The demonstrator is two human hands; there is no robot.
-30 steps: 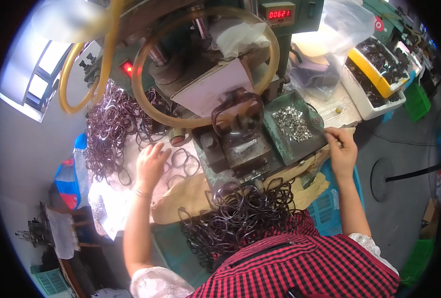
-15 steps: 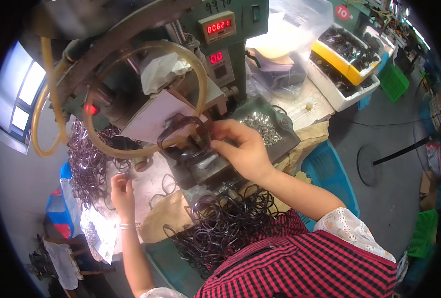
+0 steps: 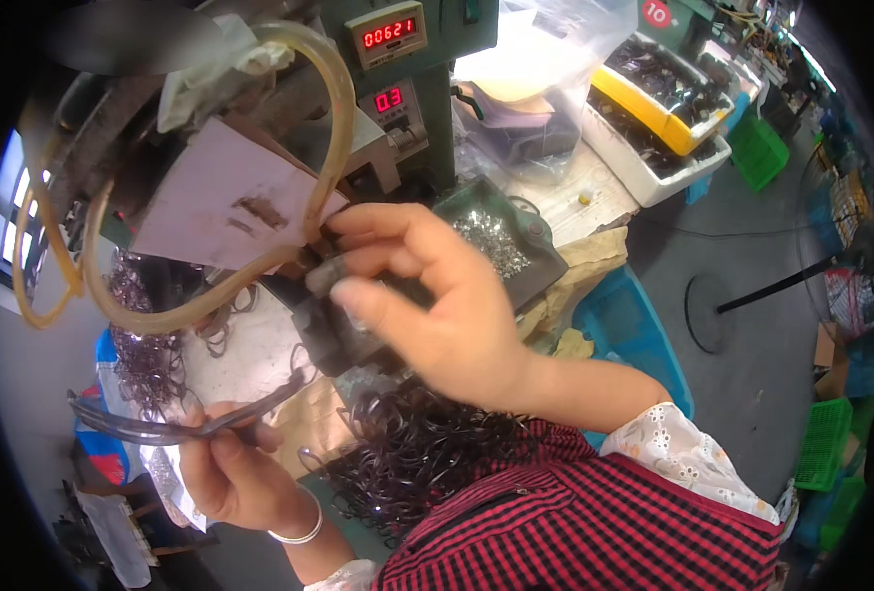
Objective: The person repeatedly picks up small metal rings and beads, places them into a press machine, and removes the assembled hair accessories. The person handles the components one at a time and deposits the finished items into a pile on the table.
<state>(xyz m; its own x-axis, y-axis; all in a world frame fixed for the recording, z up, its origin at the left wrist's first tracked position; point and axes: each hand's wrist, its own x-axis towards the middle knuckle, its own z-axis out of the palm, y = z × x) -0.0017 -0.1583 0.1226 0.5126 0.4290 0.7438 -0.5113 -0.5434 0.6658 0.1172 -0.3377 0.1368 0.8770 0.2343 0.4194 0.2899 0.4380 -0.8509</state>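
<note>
My left hand [image 3: 235, 468] is closed around a dark, glossy band [image 3: 146, 428], a thin flattened loop held between thumb and fingers in front of the machine, over the left part of the bench. My right hand [image 3: 432, 305] is at the machine's work spot, its fingers curled by the end of a yellowish hose [image 3: 334, 128]. A small grey piece or covered fingertip [image 3: 327, 276] shows by the right thumb; what the fingers grip there is hidden. Right above is a whitish board [image 3: 225, 202] with a worn dark mark.
A heap of dark bands [image 3: 412, 448] lies at my lap, another pile [image 3: 141, 369] on the bench at left. A green tray of small shiny metal parts [image 3: 491, 236] stands right of the machine [image 3: 427, 89]. Foam boxes [image 3: 688, 163], a blue basket [image 3: 644, 340] and a fan stand [image 3: 718, 310] are farther right.
The dark band has left the machine's work spot and is now in my left hand, which was bare. My right hand has let go of it and stays at the machine. The view has shifted.
</note>
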